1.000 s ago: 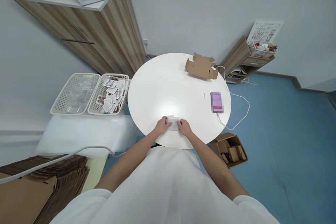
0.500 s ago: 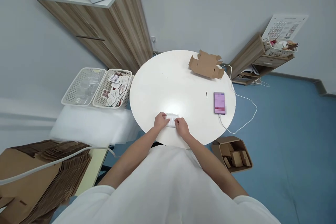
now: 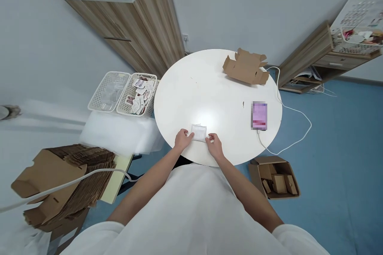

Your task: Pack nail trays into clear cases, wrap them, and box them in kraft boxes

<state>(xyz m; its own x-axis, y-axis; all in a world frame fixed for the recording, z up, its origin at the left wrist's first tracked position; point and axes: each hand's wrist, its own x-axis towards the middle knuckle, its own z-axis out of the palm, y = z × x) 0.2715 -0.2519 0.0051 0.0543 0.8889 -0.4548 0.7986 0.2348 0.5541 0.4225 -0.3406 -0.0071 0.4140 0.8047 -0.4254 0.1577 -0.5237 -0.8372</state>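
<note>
A small, flat, white translucent packet (image 3: 199,132) lies near the front edge of the round white table (image 3: 185,87). My left hand (image 3: 183,140) holds its left edge, thumb on top and fingers curled. At its lower right corner, my right hand (image 3: 214,145) pinches with bent fingers. What the packet contains cannot be made out. On the table's far right lies an unfolded brown cardboard box (image 3: 245,67). Nearer me on that side is a phone-like device with a blurred purple screen (image 3: 259,115), joined to a white cable (image 3: 299,110).
To the left stand a white basket of small printed cards (image 3: 139,97) and another basket with clear plastic pieces (image 3: 109,91). Below them are translucent sheets (image 3: 119,131) and stacked flat cardboard (image 3: 66,175). A cardboard box (image 3: 273,177) holding smaller boxes sits on the floor at right.
The packet now shows more of its top face, and my right hand has shifted to its lower right corner. The whole view has swung slightly left.
</note>
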